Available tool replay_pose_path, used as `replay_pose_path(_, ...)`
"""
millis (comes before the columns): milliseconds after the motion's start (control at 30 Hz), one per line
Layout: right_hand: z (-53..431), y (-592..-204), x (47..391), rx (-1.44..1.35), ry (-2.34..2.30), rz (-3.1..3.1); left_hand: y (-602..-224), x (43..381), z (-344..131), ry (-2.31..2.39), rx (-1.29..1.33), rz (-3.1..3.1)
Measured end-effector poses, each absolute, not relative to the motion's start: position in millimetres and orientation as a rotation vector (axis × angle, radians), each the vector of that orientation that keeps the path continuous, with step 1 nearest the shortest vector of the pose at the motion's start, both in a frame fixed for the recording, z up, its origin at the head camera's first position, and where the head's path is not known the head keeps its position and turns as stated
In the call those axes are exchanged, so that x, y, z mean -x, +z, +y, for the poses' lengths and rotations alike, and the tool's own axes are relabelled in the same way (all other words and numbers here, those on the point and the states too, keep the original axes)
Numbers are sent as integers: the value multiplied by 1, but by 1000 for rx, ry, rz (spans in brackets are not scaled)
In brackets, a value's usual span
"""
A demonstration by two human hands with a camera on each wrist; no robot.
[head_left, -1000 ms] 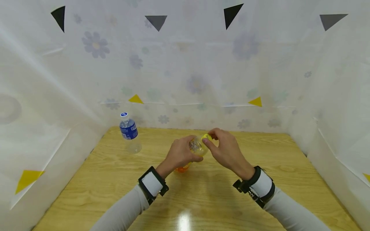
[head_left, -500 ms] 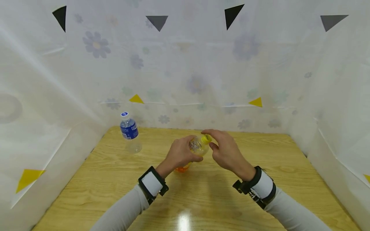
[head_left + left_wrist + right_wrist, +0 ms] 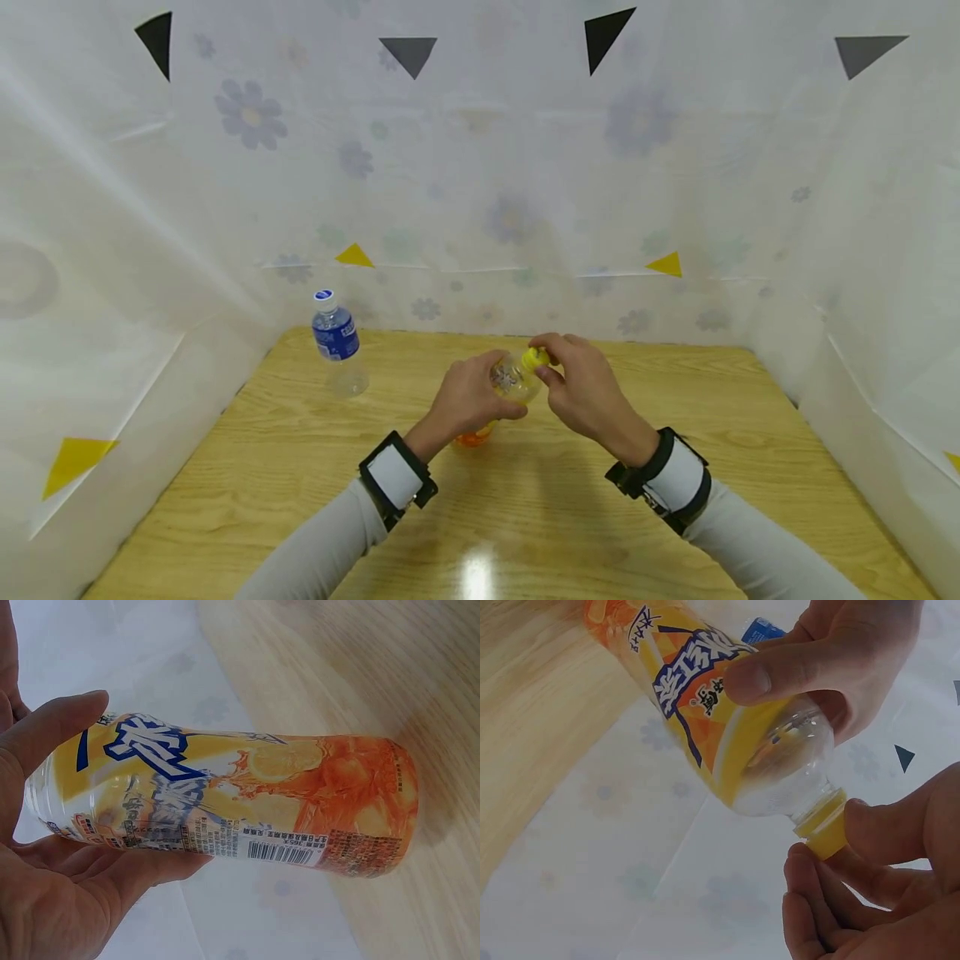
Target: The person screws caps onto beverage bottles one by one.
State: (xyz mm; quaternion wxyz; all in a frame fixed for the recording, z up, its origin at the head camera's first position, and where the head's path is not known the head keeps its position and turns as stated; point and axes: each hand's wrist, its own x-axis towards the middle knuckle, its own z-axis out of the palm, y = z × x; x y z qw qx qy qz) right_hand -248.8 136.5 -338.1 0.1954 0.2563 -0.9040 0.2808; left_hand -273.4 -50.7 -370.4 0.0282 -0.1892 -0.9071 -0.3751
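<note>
An iced tea bottle with an orange and yellow label leans tilted, its neck up and to the right in the head view. My left hand grips its upper body, thumb on one side and fingers on the other. At the neck, my right hand pinches the yellow cap between thumb and fingertips. The cap sits on the bottle's mouth. Above the label, the clear shoulder shows no liquid. In the head view the left hand hides most of the label.
A clear bottle with a blue label and white cap stands upright at the back left of the wooden table. White patterned sheeting encloses the back and both sides.
Half a second ago the right hand's fingers were spread off the cap; now they have closed on it again. The left hand and the bottle have stayed put.
</note>
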Motion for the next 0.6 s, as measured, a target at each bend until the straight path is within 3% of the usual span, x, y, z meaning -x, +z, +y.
replay_pose_path(600, 131, -356, 259, -693, 723, -2345, -372, 273, -48, -1191, 575, -2769)
